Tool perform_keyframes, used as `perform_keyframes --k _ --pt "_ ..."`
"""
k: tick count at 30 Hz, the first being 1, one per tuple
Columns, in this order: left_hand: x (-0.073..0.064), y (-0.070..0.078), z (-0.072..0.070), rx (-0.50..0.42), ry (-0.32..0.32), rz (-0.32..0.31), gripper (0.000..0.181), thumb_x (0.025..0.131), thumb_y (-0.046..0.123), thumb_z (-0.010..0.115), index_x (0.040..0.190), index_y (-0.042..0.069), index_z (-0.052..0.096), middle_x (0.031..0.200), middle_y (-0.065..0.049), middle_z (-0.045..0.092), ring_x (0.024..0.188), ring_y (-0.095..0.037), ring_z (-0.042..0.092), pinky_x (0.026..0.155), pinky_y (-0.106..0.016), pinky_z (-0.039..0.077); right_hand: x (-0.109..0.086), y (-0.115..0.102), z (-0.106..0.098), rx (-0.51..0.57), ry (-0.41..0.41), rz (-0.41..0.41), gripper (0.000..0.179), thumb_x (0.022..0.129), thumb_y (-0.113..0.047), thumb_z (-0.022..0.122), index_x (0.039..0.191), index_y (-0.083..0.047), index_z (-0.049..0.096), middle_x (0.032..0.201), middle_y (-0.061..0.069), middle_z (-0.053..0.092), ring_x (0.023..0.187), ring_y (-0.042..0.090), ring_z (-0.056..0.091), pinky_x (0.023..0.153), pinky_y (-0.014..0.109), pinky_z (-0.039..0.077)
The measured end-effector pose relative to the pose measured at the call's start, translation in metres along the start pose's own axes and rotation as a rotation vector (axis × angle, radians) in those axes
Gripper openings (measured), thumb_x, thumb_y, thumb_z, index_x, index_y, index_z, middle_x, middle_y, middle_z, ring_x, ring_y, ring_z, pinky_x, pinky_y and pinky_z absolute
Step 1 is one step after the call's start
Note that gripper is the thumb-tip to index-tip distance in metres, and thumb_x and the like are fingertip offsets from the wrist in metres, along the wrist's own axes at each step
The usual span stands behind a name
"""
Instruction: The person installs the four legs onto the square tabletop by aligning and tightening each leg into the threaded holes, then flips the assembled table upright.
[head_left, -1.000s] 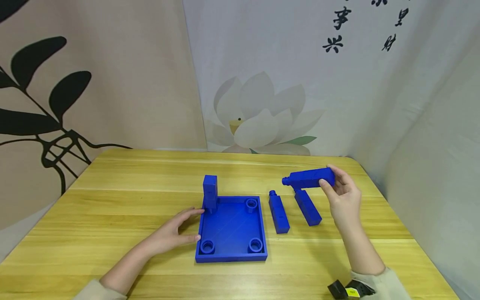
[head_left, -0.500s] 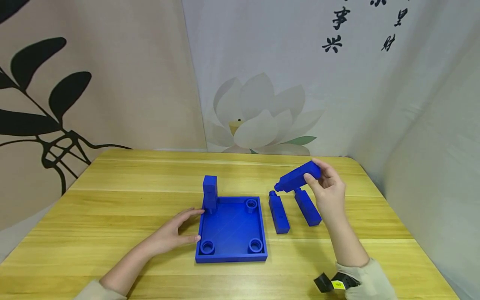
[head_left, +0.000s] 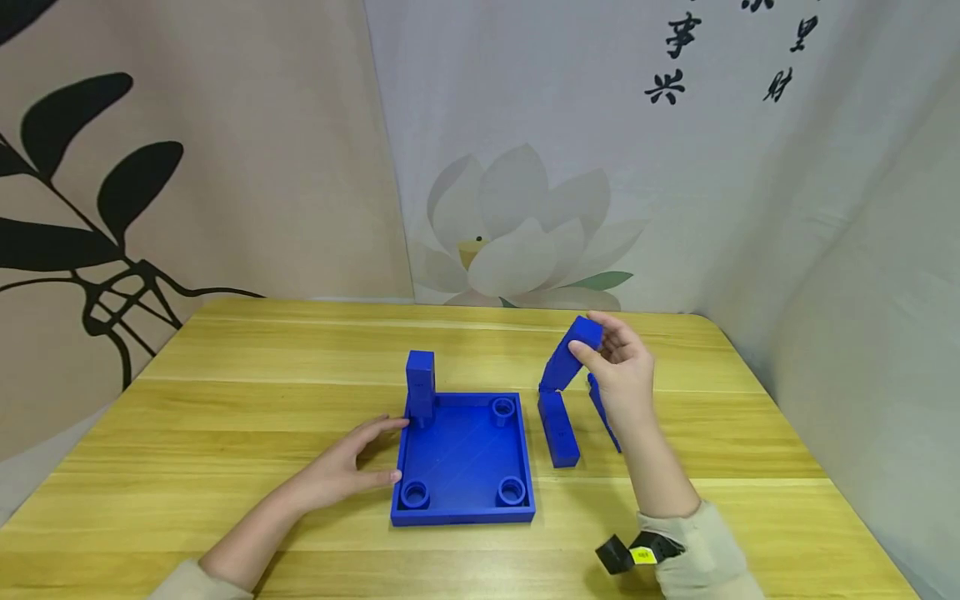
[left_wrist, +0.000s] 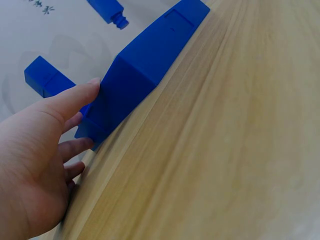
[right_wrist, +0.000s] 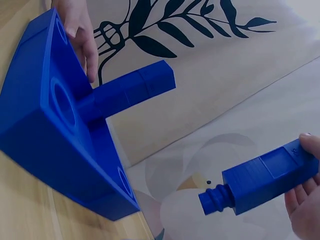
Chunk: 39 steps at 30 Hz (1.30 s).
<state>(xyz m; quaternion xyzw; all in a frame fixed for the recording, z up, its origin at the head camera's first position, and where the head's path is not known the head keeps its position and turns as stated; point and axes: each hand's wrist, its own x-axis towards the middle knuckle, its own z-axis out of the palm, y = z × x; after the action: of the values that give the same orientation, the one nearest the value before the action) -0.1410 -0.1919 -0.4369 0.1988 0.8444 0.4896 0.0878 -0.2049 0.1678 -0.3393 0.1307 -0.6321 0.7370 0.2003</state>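
Note:
A square blue tray (head_left: pixel 465 458) with raised walls and round sockets in its corners lies on the table. One blue square leg (head_left: pixel 421 379) stands upright at its back-left corner. My left hand (head_left: pixel 352 462) rests thumb and fingertips against the tray's left wall, fingers loosely extended. To the right of the tray, above the table, my right hand (head_left: pixel 626 375) pinches another blue leg (right_wrist: pixel 275 172) by its plain end. That leg is tilted, its threaded stub pointing down and towards the tray in the right wrist view.
Beneath the held leg, a loose blue leg (head_left: pixel 558 429) lies beside the tray's right wall. Another leg (head_left: pixel 600 408) lies further right, partly hidden by my right hand. A printed curtain (head_left: pixel 300 167) hangs behind the wooden table (head_left: pixel 262 358).
My right hand has moved left with the leg, tipping it from nearly level to steeply slanted with the stub down. The left hand and tray stay put.

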Motion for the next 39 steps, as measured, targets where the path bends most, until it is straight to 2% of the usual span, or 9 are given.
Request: perform_keyframes --k 5,8,14,22,31,39 --pt "0.000 0.000 0.000 0.001 -0.002 0.005 0.070 0.085 0.033 0.073 0.145 0.015 0.041 0.151 -0.017 0.030 0.138 -0.044 0.019 0.105 -0.065 0.019 0.002 0.005 0.011 0.063 -0.012 0.009 0.033 0.081 0.008 0.071 0.114 0.007 0.062 0.091 0.003 0.067 0.080 0.016 0.059 0.071 0.023 0.050" --pt "0.000 -0.001 -0.001 0.005 -0.002 0.007 0.070 0.085 0.033 0.073 0.145 0.016 0.041 0.151 -0.017 0.030 0.138 -0.044 0.018 0.104 -0.066 0.018 0.002 0.007 0.017 0.064 -0.023 0.022 0.030 0.083 0.006 0.070 0.113 0.002 0.065 0.092 0.003 0.067 0.080 0.016 0.059 0.071 0.023 0.050" --pt "0.000 -0.001 -0.001 0.017 0.002 0.005 0.070 0.085 0.034 0.074 0.145 0.017 0.041 0.151 -0.018 0.030 0.138 -0.045 0.018 0.104 -0.067 0.019 0.001 0.011 0.026 0.036 -0.077 0.037 0.035 0.088 0.004 0.065 0.123 0.008 0.057 0.097 -0.002 0.067 0.083 0.014 0.060 0.074 0.023 0.049" --pt "0.000 0.000 -0.001 0.021 0.004 -0.007 0.071 0.085 0.035 0.073 0.145 0.018 0.041 0.151 -0.019 0.028 0.139 -0.046 0.015 0.104 -0.067 0.018 0.002 0.021 0.035 -0.004 -0.140 0.051 0.037 0.090 0.001 0.064 0.126 0.007 0.056 0.100 -0.007 0.067 0.095 0.013 0.060 0.088 0.029 0.046" --pt "0.000 -0.001 -0.001 0.015 0.002 -0.005 0.070 0.085 0.035 0.073 0.145 0.018 0.041 0.151 -0.019 0.028 0.139 -0.046 0.015 0.104 -0.066 0.019 0.002 0.033 0.041 -0.045 -0.203 0.055 0.036 0.091 -0.004 0.064 0.126 0.001 0.058 0.104 -0.005 0.064 0.101 0.015 0.058 0.087 0.028 0.046" --pt "-0.001 0.001 -0.001 0.014 0.002 -0.002 0.071 0.084 0.033 0.074 0.145 0.016 0.041 0.151 -0.020 0.028 0.138 -0.046 0.016 0.104 -0.067 0.019 -0.001 0.036 0.047 -0.045 -0.238 0.093 0.037 0.091 -0.006 0.066 0.126 0.002 0.057 0.097 0.000 0.061 0.094 0.016 0.057 0.087 0.029 0.046"
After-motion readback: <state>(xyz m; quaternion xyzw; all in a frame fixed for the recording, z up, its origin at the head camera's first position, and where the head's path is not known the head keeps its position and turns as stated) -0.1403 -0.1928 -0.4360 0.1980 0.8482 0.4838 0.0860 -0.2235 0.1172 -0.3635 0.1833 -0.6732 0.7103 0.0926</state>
